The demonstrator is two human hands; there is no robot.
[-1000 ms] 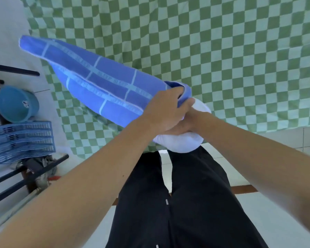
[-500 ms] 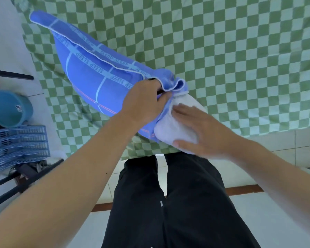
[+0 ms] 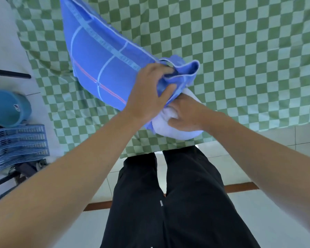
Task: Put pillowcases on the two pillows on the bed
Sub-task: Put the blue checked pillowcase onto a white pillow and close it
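**Pillow end still out, case mouth at the hands**

Pillow (image 3: 175,128) mostly inside blue case (image 3: 104,68); held up over the bed (image 3: 240,51), not lying on it. Long axis slanting from the hands up and away to the far left, closed end of case at the top edge of view, open mouth nearest the body. White end of pillow bulging out of the mouth, toward the lower right, just above the bed's near edge.

Left hand (image 3: 149,92) on top, fingers and thumb curled round the bunched hem of the case at the mouth. Right hand (image 3: 186,115) below and just beside it, fingers dug into the bare white end, gripping it. Hands touching or all but touching; exact contact hard to tell. Both at the same end of the bundle, left a shade farther up the axis.

Judged step: stuffing the last of the pillow in. Likely need: push with right along the axis, up-left into the case, while pulling the hem back with left, down-right over the bulge. Hem folded and loose on the right side; risk of it catching on the corner.

Second pillow not in view. Blue bucket (image 3: 7,108) and blue rack (image 3: 20,142) off to the left, well apart.
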